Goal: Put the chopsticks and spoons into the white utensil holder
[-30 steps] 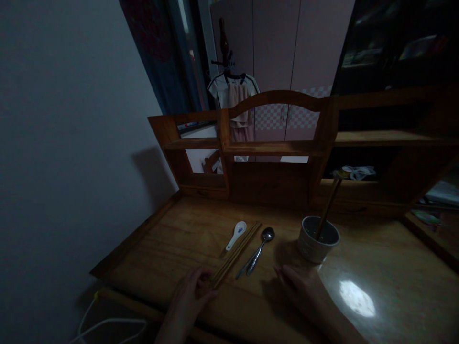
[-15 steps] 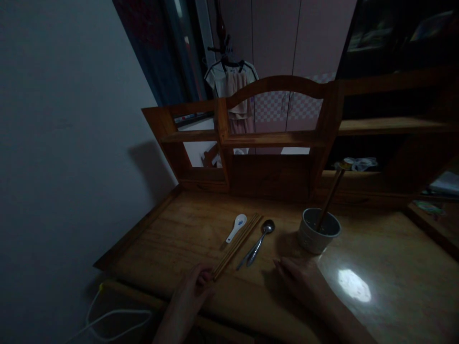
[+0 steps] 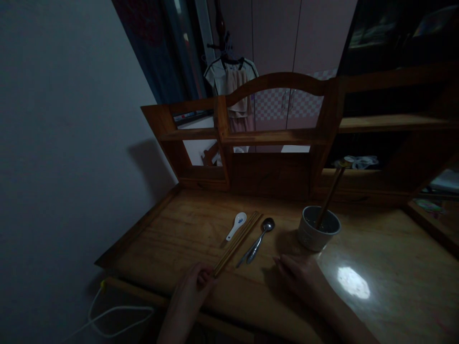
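My left hand [image 3: 193, 291] rests near the front edge of the desk with its fingers curled in. Its fingertips lie right beside the near end of the wooden chopsticks [image 3: 236, 246]; whether they touch I cannot tell. To the left of the chopsticks is a white ceramic spoon [image 3: 237, 225] with a blue mark in its bowl. On their right, metal spoons [image 3: 261, 236] lie overlapping. My right hand [image 3: 299, 277] sits on the desk right of these, fingers folded and nothing seen in them. Just beyond it stands a grey cup [image 3: 318, 231] holding a brown stick [image 3: 329, 197].
A wooden shelf unit [image 3: 272, 138] runs along the back of the desk [image 3: 172, 224]. A plastic-wrapped item [image 3: 360, 162] shows on its right shelf. A white cable [image 3: 122, 309] hangs at the lower left. Light glares off the desktop at right.
The view has shifted very slightly. Both hands and the utensils stay in the same places.
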A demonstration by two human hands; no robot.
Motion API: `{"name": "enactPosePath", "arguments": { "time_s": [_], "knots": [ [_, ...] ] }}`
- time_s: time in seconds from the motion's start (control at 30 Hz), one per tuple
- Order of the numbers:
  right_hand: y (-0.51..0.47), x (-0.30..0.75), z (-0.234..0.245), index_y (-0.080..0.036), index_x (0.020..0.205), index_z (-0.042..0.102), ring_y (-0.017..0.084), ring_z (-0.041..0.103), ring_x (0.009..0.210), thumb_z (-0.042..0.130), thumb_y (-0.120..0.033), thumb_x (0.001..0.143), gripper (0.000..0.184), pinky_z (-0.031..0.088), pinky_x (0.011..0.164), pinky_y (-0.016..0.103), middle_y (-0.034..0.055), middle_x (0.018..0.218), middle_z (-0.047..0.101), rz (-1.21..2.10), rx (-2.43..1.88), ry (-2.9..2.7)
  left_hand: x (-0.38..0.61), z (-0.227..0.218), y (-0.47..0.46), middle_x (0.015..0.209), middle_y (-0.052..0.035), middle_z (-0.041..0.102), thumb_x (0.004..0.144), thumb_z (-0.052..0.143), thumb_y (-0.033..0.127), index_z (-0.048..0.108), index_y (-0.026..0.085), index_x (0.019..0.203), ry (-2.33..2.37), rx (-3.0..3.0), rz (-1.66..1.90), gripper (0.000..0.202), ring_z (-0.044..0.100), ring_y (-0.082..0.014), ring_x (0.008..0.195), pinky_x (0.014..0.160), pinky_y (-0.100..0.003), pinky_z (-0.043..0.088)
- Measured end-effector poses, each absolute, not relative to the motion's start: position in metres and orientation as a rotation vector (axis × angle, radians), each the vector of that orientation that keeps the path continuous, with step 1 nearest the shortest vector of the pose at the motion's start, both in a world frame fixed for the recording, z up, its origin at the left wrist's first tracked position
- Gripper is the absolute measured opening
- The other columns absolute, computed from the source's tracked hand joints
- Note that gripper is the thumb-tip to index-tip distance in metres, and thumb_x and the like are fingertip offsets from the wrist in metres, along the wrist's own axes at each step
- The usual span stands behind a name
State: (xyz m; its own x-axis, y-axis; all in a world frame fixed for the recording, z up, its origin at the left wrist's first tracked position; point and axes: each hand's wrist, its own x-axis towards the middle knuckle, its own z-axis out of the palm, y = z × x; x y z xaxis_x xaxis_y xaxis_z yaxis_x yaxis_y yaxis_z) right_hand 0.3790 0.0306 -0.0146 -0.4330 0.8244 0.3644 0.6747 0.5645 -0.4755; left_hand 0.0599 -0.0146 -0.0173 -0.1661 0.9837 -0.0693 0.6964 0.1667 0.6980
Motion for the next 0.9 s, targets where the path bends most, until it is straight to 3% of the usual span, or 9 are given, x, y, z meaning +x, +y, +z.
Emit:
{"name": "enactPosePath", "arguments": {
  "time_s": [0.27, 0.6, 0.9],
  "knots": [
    [0.029, 0.379, -0.009, -0.017, 0.076, 0.061, 0.014, 0.057, 0.056, 0.036, -0.029, 0.101, 0.037, 0.034, 0.055, 0.025, 0.0038, 0.066, 0.061, 0.348, -1.181, -2.255, 0.06, -0.015, -0.013, 0.07, -0.0024, 0.061, 0.075, 0.062, 0.039, 0.066, 0.015, 0.083, 1.966, 1.532, 0.683, 0.025, 0.058, -0.0187, 0.068, 0.064, -0.027, 0.044],
    [0.031, 0.38, -0.018, -0.017, 0.073, 0.057, 0.013, 0.057, 0.057, 0.037, -0.03, 0.101, 0.036, 0.034, 0.056, 0.025, 0.0024, 0.065, 0.061, 0.359, -1.196, -2.239, 0.053, -0.015, -0.013, 0.081, -0.0059, 0.067, 0.082, 0.053, 0.046, 0.066, 0.015, 0.088, 1.934, 1.517, 0.701, 0.034, 0.062, -0.0203, 0.076, 0.07, -0.029, 0.045],
    [0.03, 0.381, -0.016, -0.017, 0.075, 0.058, 0.013, 0.059, 0.059, 0.04, -0.028, 0.1, 0.033, 0.035, 0.058, 0.025, 0.0028, 0.068, 0.062, 0.413, -1.208, -2.241, 0.056, -0.01, -0.016, 0.078, -0.0054, 0.065, 0.081, 0.054, 0.04, 0.067, 0.016, 0.083, 1.929, 1.645, 0.789, 0.027, 0.06, -0.0189, 0.073, 0.07, -0.029, 0.047]
  ]
}}
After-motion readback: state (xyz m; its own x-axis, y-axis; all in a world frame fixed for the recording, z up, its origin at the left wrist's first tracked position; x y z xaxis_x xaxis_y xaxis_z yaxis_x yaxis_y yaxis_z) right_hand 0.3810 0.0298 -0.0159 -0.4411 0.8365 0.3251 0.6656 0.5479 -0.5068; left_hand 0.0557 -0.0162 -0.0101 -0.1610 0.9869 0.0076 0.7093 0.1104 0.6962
